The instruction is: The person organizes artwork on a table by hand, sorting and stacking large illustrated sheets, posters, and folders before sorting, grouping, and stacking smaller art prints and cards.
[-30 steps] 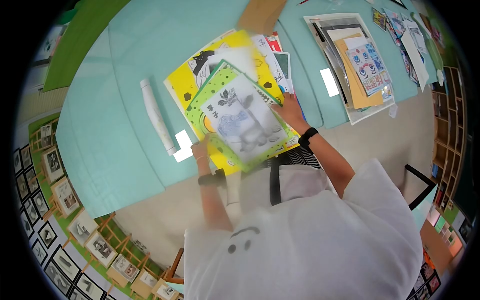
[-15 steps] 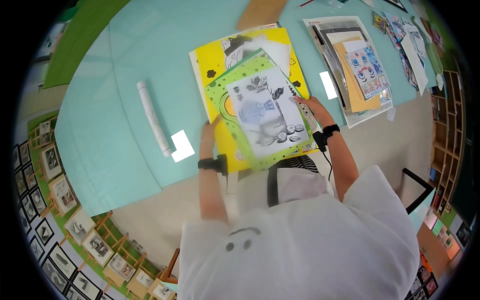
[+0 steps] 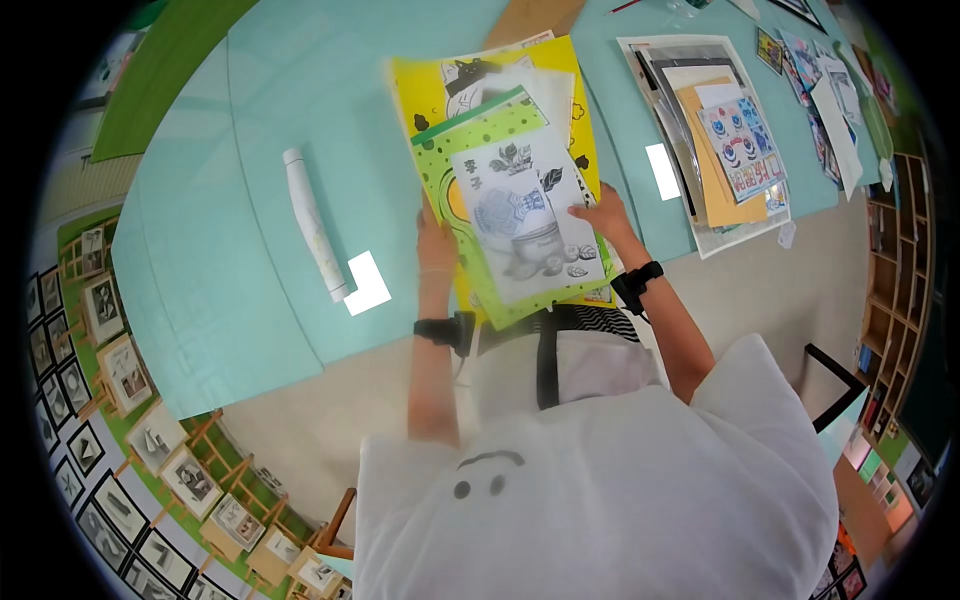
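Between my hands is a stack of papers at the table's near edge. On top lies a white sheet with a pencil drawing [image 3: 525,255] of leaves, a blue-patterned cloth and a pot. Under it is a green spotted folder [image 3: 440,165], and beneath that a larger yellow sheet [image 3: 407,88] with black shapes. My left hand [image 3: 437,245] is closed on the left edge of the stack, its fingers partly hidden. At the right edge my right hand [image 3: 606,217] grips the stack, thumb on the drawing and fingers underneath.
A white paper roll [image 3: 315,228] lies on the pale blue table [image 3: 200,300] to the left. To the right rests a pile of sheets and envelopes [image 3: 712,200], with colourful cards [image 3: 800,75] beyond. Brown board [image 3: 530,20] lies behind the stack. Framed drawings stand at far left.
The stack's layers have shifted and its top tilts a little differently. My left hand has moved up along the left edge, and my right thumb reaches further onto the drawing.
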Demonstrator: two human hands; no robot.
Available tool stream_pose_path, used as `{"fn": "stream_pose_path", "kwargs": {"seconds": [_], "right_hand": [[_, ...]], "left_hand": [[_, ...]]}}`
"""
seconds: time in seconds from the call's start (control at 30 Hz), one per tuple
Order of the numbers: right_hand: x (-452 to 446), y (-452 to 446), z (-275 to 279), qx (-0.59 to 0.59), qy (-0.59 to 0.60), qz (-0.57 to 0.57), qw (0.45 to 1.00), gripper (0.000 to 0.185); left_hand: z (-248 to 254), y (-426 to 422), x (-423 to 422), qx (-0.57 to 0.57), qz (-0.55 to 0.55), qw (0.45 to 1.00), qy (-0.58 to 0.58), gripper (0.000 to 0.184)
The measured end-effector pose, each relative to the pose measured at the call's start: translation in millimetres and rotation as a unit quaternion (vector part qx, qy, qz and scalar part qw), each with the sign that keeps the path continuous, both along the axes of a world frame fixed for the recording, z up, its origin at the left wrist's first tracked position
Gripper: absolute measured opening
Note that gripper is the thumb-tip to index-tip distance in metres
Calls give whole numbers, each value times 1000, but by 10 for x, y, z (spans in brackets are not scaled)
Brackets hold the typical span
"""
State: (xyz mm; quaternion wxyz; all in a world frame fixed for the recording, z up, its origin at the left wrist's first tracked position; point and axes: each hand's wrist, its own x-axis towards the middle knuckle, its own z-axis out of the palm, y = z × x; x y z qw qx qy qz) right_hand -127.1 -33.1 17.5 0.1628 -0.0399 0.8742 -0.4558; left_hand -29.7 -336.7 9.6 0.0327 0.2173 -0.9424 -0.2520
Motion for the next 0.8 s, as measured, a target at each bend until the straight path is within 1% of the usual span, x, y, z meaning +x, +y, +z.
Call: {"fn": "stream_pose_path", "kwargs": {"seconds": [0.03,0.07,0.1,0.13,0.17,0.23,0.27,0.33,0.4,0.43,0.53,0.63,0.67,0.77,0.8], "right_hand": [[-3,25,-87,80,104,35,991,44],[1,61,-167,82,97,36,991,44],[-2,69,-170,84,90,37,992,43],[-12,32,14,7,-28,2,1000,43],[-33,13,124,-70,-146,-33,986,43],[-6,31,-109,-121,-152,-24,981,42],[12,63,-233,-146,-155,-19,977,42],[3,108,-144,-159,-186,-37,969,41],[33,176,-24,-183,-210,-52,959,40],[42,261,27,-201,-216,-59,954,39],[59,646,59,-227,-239,-101,939,37],[125,1070,71,-232,-236,-122,936,34],[161,1187,78,-233,-229,-125,937,34],[237,1359,97,-247,-229,-162,928,32],[236,1424,-19,-249,-232,-159,927,31]], "left_hand": [[-6,16,9,-93,-25,994,49,68],[-2,18,34,-127,-28,990,52,68],[145,55,36,-162,-31,985,55,68],[280,93,25,-196,-35,978,59,67],[398,141,-7,-115,-13,993,29,64],[631,239,-50,50,32,998,-32,59],[765,279,-72,87,34,994,-60,59],[956,339,-94,159,43,980,-115,59],[692,298,-1,206,30,976,-62,59],[658,287,19,229,23,973,-34,58],[635,397,35,372,-39,927,36,52],[423,572,107,413,-40,908,-62,39],[323,648,117,440,-9,896,-54,32],[124,660,162,405,44,912,-34,32],[113,625,185,259,20,966,8,34]]}}
